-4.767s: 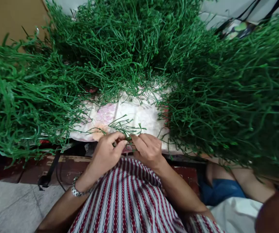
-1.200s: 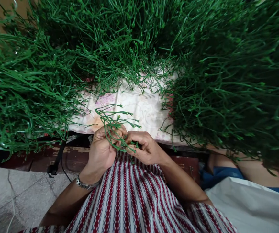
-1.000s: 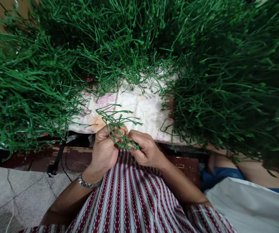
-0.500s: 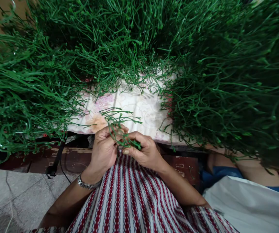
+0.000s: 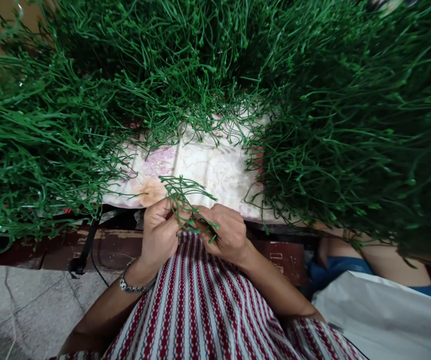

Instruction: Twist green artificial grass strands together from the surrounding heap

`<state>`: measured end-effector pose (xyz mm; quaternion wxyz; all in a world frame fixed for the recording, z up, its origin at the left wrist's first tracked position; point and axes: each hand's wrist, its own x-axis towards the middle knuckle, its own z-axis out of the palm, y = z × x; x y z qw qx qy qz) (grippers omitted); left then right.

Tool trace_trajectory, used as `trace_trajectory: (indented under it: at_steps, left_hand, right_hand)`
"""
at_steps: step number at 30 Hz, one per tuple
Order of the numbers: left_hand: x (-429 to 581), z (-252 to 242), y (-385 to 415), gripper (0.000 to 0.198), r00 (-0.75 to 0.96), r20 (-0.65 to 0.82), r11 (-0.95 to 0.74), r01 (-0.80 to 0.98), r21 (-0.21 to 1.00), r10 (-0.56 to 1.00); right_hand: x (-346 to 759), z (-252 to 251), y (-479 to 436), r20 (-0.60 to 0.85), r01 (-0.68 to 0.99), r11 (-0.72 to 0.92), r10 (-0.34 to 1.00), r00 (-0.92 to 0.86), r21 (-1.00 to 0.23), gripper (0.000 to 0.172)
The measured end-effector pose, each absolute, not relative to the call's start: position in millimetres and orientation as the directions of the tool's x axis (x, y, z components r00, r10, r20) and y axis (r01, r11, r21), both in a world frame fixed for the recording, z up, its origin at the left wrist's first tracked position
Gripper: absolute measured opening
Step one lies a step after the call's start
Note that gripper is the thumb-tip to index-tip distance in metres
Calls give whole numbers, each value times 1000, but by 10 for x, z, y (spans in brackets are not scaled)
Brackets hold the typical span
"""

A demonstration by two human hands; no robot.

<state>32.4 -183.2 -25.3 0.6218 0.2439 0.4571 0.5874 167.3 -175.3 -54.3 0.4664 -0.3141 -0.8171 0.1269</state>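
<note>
Green sprig (image 5: 184, 192): its stem end sits pinched between the fingertips of both hands, and its thin forked twigs fan up and away from the fingers, over the near edge of the cloth (image 5: 215, 167). The left hand (image 5: 160, 234) has its fingers curled in narrow, thumb and forefinger closed on the stem. The right hand (image 5: 226, 232) meets it from the other side, fingers bent close together and gripping the lower twigs, one of which pokes out below its fingers. The two sets of fingertips are touching or nearly so.

The sprig looks like moulded plastic, smooth and wiry, each twig ending in a small knob. The cloth beyond the fingers is pale, creased, with a faded pink floral print.

A deep heap of like green stems (image 5: 324, 130) rings the cloth on the left, far and right sides, its loose ends trailing onto the cloth just beyond the sprig's tips. Beneath the wrists lies a red-and-white striped garment (image 5: 200, 310); a metal bracelet (image 5: 133, 286) circles the left wrist. To the right of the right forearm, another person's bare leg (image 5: 388, 262) shows, with white fabric (image 5: 384, 320) nearer. A black cable (image 5: 84, 250) hangs left of the left hand.
</note>
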Motion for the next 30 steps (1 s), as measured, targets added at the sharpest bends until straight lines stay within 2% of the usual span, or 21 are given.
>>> trace_trajectory:
  at_steps: [4,7,10,13,15,17,21,25,28,30]
  left_hand:
    - [292,-255,-1837,15,-46,-319,257,-489,834,947]
    - [252,-308,-1855,17,-21,-268,235,-417,878,963]
    - [228,-359,-1875,17,-23,-156,140,-322,936,988]
    - [242,-355,-1881,9,-81,-58,31,-300,953,995]
    - [264,-321,-1872,6,-91,-68,30,-371,928,994]
    - [283,-281,-1857,13,-45,-141,102,-479,872,989]
    - [287,-251,-1841,24,87,-290,289,-542,789,953]
    - [274,-287,-1898,23,92,-319,324,-471,821,943]
    - [250,-285,-1952,15,181,-255,298,-283,912,950]
    - [213,-253,-1964,14,205,-152,172,-83,982,967]
  right_hand:
    - [1711,-548,-1748,669,439,770,628,-397,-463,31]
    - [1724,-511,-1756,637,439,759,647,-420,-481,20]
    - [1734,-451,-1761,525,420,688,724,-446,-592,11]
    - [1748,-404,-1755,358,334,552,794,-492,-765,14]
    - [1754,-393,-1745,291,285,487,800,-524,-826,18]
    - [1754,-398,-1737,258,276,463,796,-548,-842,22]
    - [1754,-430,-1739,250,243,506,720,-648,-827,24]
    - [1793,-473,-1729,270,269,624,632,-727,-734,20]
    - [1844,-503,-1687,200,305,677,560,-804,-670,18]
    - [1875,-511,-1658,128,341,711,516,-847,-614,17]
